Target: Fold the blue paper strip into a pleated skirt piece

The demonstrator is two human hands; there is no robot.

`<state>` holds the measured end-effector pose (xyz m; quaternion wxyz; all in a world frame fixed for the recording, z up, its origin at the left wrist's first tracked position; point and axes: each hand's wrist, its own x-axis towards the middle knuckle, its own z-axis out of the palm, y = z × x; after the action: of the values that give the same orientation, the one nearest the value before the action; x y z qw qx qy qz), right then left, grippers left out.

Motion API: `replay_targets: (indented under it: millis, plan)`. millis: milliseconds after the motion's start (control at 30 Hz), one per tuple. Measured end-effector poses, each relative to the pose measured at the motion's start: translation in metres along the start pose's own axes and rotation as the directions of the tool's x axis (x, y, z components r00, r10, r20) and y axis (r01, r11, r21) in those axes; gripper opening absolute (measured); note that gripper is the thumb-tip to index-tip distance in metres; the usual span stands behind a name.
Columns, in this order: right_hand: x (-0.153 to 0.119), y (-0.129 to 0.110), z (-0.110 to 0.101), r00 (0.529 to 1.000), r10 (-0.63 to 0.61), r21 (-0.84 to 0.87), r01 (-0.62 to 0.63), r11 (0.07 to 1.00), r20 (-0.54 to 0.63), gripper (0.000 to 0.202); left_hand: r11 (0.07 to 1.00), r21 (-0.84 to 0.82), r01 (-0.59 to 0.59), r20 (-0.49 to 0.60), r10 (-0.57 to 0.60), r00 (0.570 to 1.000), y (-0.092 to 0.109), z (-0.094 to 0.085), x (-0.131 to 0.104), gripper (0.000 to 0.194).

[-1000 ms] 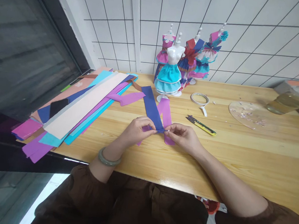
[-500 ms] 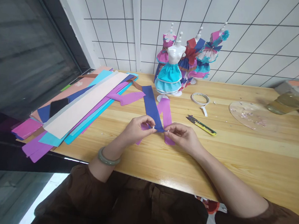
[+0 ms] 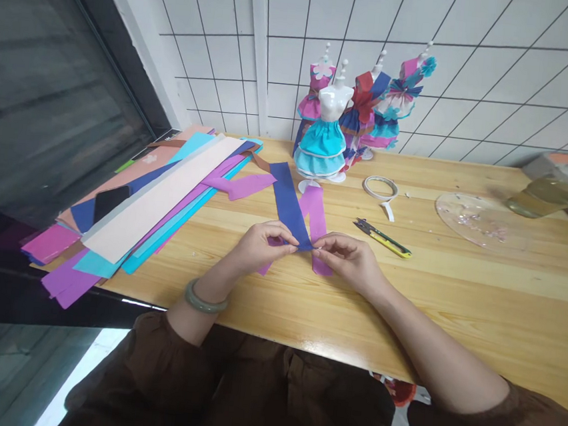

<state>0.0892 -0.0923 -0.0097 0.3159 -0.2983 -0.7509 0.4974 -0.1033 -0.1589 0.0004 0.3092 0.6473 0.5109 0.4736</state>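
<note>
A dark blue strip (image 3: 289, 200) lies slanted on the wooden table, its near end between my two hands. My left hand (image 3: 267, 245) pinches the left corner of that end, and my right hand (image 3: 342, 259) pinches the right corner. Beneath and beside the blue strip is a purple strip (image 3: 317, 213), its near parts showing on both sides of the blue end. Yellow and black snips (image 3: 382, 238) lie to the right of my hands. Behind them a roll of white tape (image 3: 380, 188) rests flat with its loose end out.
Coloured strips lie in a pile (image 3: 165, 195) on the left, with a dark phone-like object (image 3: 111, 204) on it. Small mannequins in dresses, one in turquoise (image 3: 321, 149), stand at the back. On the right are a clear plate (image 3: 479, 222) and a container of yellowish liquid (image 3: 549, 195).
My left fingertips have moved slightly right along the near end of the blue strip, towards my right hand. My right hand has barely moved.
</note>
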Motion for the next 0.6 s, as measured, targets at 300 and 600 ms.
replay_targets:
  millis: [300, 600]
  plan:
    - [0.0019, -0.0006, -0.0016, 0.978, -0.196, -0.171, 0.205, 0.964, 0.071, 0.02, 1.0, 0.012, -0.012, 0.003, 0.012, 1.0, 0.0004, 0.0, 0.0001, 0.01]
    - [0.0012, 0.0007, -0.0034, 0.96, -0.269, -0.234, 0.279, 0.931, 0.073, 0.018, 0.991, 0.073, 0.11, 0.007, -0.111, 0.994, 0.0022, -0.003, 0.0001, 0.02]
